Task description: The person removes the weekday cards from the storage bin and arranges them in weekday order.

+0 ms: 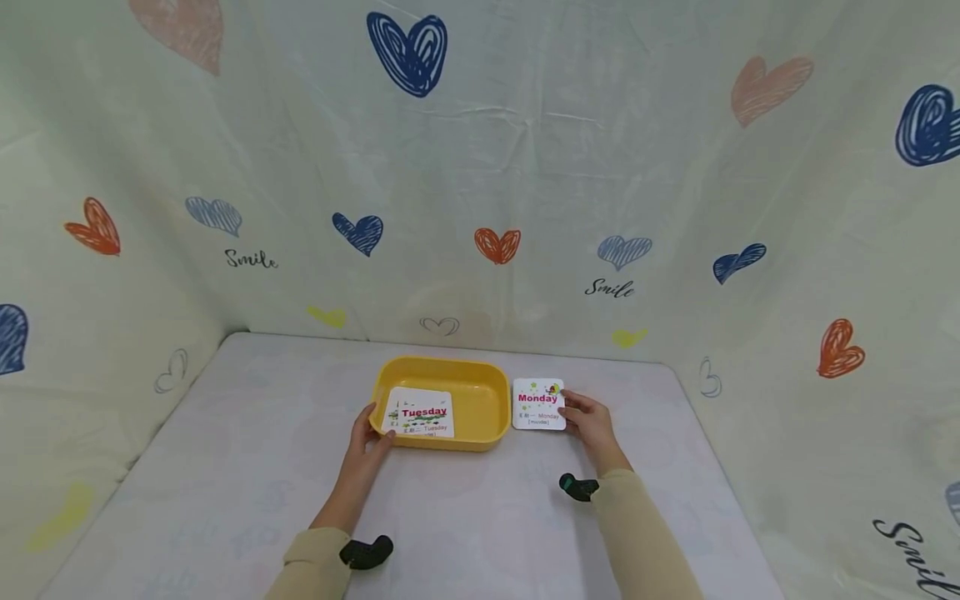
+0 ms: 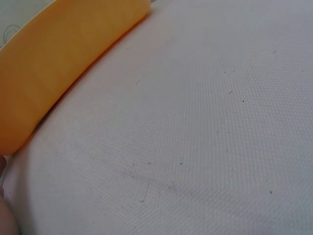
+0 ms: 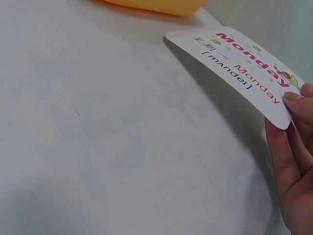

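In the head view my left hand (image 1: 365, 442) grips the near left corner of a shallow yellow tray (image 1: 480, 440). Inside its left half lie white flashcards, a "Tuesday" card (image 1: 431, 404) on top and another partly hidden beneath. To the tray's right, my right hand (image 1: 590, 422) pinches the right edge of a white "Monday" flashcard (image 1: 538, 403) with red lettering. The right wrist view shows this card (image 3: 239, 68) tilted and raised off the table, thumb on its face and fingers below. Only a sliver of my left hand (image 2: 7, 215) shows in the left wrist view.
A white-covered table (image 1: 465, 517) carries the tray. Behind it and at both sides hangs a pale curtain (image 1: 540, 167) printed with hearts and "Smile". Dark wrist-worn pieces show at the left sleeve (image 1: 315, 554) and the right sleeve (image 1: 637, 525).
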The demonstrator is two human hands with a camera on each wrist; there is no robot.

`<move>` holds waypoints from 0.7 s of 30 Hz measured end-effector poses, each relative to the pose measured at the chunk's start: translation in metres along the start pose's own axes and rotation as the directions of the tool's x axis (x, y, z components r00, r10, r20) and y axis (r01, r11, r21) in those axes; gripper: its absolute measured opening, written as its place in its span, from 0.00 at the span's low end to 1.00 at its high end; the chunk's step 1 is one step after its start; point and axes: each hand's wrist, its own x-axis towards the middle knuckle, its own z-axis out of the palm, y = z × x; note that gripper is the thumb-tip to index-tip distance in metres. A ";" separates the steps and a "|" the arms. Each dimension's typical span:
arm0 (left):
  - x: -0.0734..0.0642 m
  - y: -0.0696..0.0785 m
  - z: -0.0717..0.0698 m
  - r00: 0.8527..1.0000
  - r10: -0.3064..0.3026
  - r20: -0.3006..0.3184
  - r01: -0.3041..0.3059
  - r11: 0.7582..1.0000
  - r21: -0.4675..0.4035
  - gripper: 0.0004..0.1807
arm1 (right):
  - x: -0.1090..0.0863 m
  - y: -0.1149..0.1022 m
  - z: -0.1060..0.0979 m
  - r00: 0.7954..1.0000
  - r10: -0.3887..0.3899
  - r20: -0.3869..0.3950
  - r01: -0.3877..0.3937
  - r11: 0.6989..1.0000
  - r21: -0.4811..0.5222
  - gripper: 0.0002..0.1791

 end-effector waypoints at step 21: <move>0.002 -0.002 0.000 0.999 0.034 0.003 -0.033 0.999 -0.035 0.40 | 0.012 0.002 0.001 0.998 -0.070 -0.005 0.067 0.976 -0.206 0.24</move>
